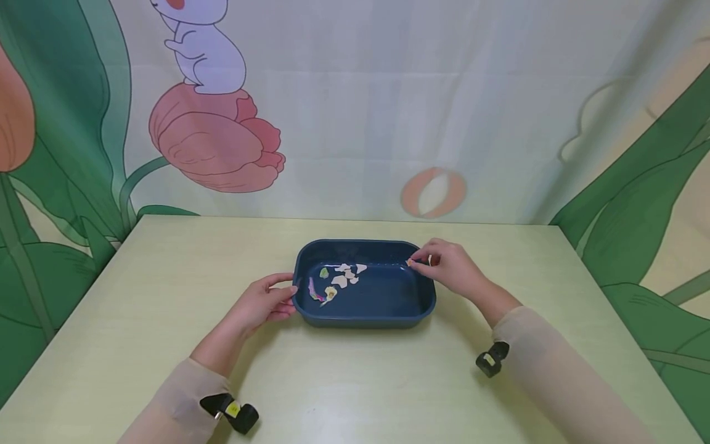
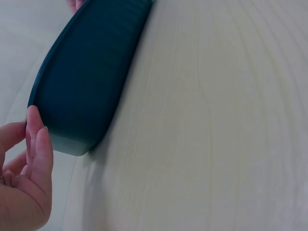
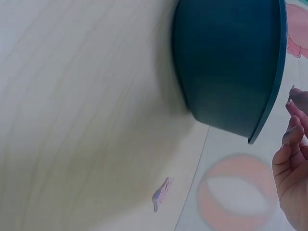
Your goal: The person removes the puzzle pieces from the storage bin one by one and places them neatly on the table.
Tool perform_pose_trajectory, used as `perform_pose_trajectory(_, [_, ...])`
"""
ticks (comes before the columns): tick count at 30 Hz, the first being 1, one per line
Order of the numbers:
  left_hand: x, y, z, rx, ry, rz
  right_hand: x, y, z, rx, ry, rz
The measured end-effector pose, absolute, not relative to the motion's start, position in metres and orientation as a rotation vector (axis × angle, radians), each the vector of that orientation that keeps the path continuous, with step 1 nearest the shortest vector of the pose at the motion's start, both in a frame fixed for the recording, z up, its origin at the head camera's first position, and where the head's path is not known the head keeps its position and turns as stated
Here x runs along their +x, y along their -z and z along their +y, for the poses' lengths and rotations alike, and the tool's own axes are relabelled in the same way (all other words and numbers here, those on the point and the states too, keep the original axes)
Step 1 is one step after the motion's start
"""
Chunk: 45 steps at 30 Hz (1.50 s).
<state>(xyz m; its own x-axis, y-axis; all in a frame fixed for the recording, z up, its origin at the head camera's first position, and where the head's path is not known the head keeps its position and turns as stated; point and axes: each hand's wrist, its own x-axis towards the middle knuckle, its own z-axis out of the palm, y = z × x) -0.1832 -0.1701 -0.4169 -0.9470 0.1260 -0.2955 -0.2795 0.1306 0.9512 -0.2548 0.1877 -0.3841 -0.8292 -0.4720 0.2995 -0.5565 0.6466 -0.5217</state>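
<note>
A dark blue basin (image 1: 360, 323) stands on the table with several small torn pieces inside: white scraps (image 1: 339, 282), a green piece (image 1: 324, 272), a purple strip (image 1: 314, 290) and a yellowish one (image 1: 330, 292). At its left end the left hand (image 1: 266, 303) grips the rim between thumb and fingers; the left wrist view shows this hand (image 2: 30, 173) against the basin wall (image 2: 82, 82). Over the right end, the right hand (image 1: 448, 266) pinches a small piece (image 1: 410, 262) between thumb and fingertips. In the right wrist view that hand (image 3: 294, 159) is beside the basin (image 3: 226, 62).
The pale table (image 1: 355, 382) carries the basin near its back edge. In the right wrist view a small pinkish-purple scrap (image 3: 162, 193) lies on the table outside the basin. Behind hangs a curtain (image 1: 355, 123) printed with flowers and a white animal.
</note>
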Motion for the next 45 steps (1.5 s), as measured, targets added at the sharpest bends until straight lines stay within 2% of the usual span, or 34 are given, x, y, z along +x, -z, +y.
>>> perform_pose_trajectory(24, [-0.183,0.42,-0.168,-0.166,-1.904,2.13,-0.258,0.389,0.228,0.7,-0.857,-2.831])
perform_pose_trajectory(45, [-0.184,0.421,-0.169,-0.15,-1.923,2.093,-0.267,0.407,0.277,0.406,-0.687,-3.076])
